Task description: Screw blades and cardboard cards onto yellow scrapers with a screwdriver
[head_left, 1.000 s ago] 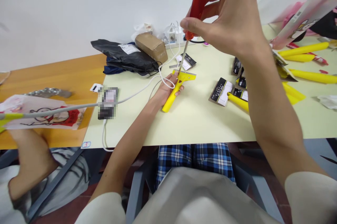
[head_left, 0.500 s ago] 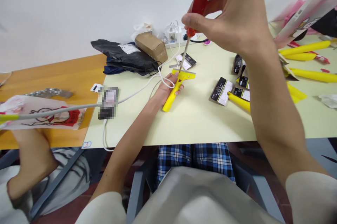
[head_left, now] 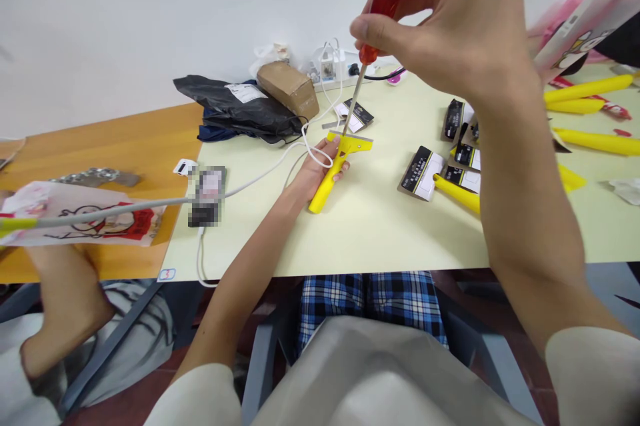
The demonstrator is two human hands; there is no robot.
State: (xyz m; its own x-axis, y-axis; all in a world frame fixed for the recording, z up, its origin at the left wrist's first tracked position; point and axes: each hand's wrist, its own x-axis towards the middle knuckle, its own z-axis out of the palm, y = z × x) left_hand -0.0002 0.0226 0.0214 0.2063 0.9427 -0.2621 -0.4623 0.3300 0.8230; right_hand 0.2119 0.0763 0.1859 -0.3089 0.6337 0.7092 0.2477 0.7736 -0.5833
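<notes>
Scraper (head_left: 326, 190), yellow w/ thin metal blade, is in L hand (head_left: 314, 171), just above or on the tabletop (head_left: 370, 236); can't tell if touching. L hand is closed round upper handle, mostly to its L & behind it, fingertips showing on R side. Handle end sticks out below the grip, pointing back twd wearer; head & blade are past the fingers, blade edge twd wall.

R hand (head_left: 453, 33) is up high, well above scraper, fingers curled round red hdl of screwdriver (head_left: 369, 55). Shaft slants down-L, tip at scraper head, right by L fingertips; can't tell if it's in a screw.

White cable (head_left: 260, 181) loops across L hand in view. Beyond the head: metal strip (head_left: 330, 125) & blk/white card (head_left: 361, 117). Another card (head_left: 423, 173) lies to R of scraper, well apart, next to a yellow handle (head_left: 459, 195). Blk bag (head_left: 235, 109) & cardbd box (head_left: 289, 88) sit back-L, nr wall.
</notes>
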